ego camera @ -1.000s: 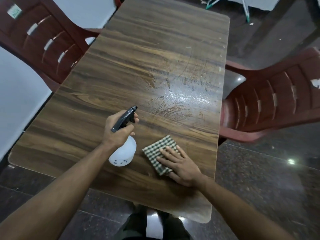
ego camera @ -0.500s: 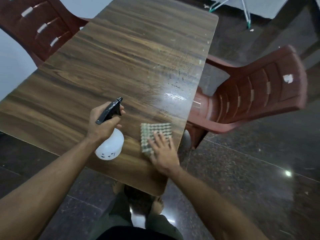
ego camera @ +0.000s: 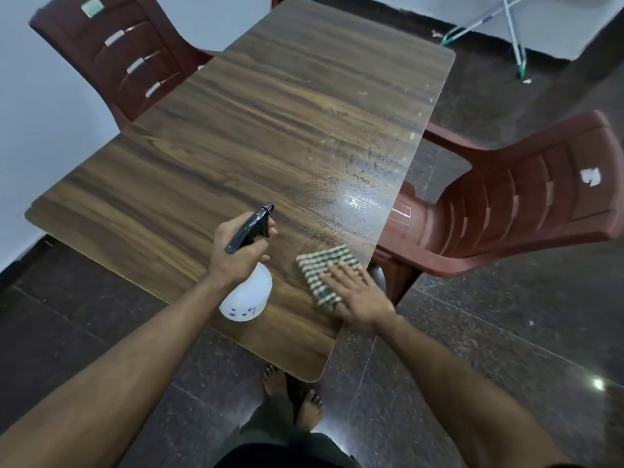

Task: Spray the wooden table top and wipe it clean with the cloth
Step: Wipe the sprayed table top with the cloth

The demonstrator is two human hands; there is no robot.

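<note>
My left hand (ego camera: 236, 255) grips the white plastic spray bottle (ego camera: 246, 295); my right hand (ego camera: 358, 295), fingers spread flat, presses the green checked cloth (ego camera: 320, 265) near the brown wooden tabletop's (ego camera: 236, 146) right edge.

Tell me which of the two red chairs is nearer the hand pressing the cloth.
The chair on the right, beside the table's right edge close to the right hand; the other chair stands at the far left corner.

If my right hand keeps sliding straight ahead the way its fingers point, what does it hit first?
Nothing, probably: the right hand pushes the cloth up the table into the wet patch; the chair looks off to the side.
</note>
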